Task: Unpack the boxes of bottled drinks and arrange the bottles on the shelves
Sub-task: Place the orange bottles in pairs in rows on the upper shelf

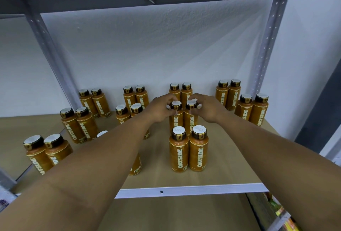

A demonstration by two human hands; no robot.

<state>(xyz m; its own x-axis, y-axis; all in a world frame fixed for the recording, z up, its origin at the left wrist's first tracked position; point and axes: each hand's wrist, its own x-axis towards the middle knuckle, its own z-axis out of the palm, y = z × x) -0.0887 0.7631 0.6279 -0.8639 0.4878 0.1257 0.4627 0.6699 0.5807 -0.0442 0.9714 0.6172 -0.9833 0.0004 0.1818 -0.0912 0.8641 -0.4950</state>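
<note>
1. Orange plastic bottles with dark brown caps and white OATSIDE lettering stand upright in pairs on the brown board shelf point(232, 158). Two of them are being handled.
2. The left hand point(160, 110) curls its fingers round the cap of the middle-left bottle point(175, 122), grasping it at the top.
3. The right hand point(207, 109) grasps the cap of the middle-right bottle point(191, 122) in the same way. The two bottles stand side by side, touching.
4. Just in front of them stands the front pair point(188, 152), nearest the shelf's white front edge point(184, 191). Just behind them, against the white wall point(147, 46), stands the back pair point(180, 90).
5. Further pairs stand to the left point(79, 125) and to the right point(251, 110). Some on the left are partly hidden by the left forearm.
6. Grey perforated metal uprights point(265, 46) carry the shelf. A lower brown shelf point(166, 216) shows beneath, with blurred colourful packages point(287, 225) at the bottom right.
</note>
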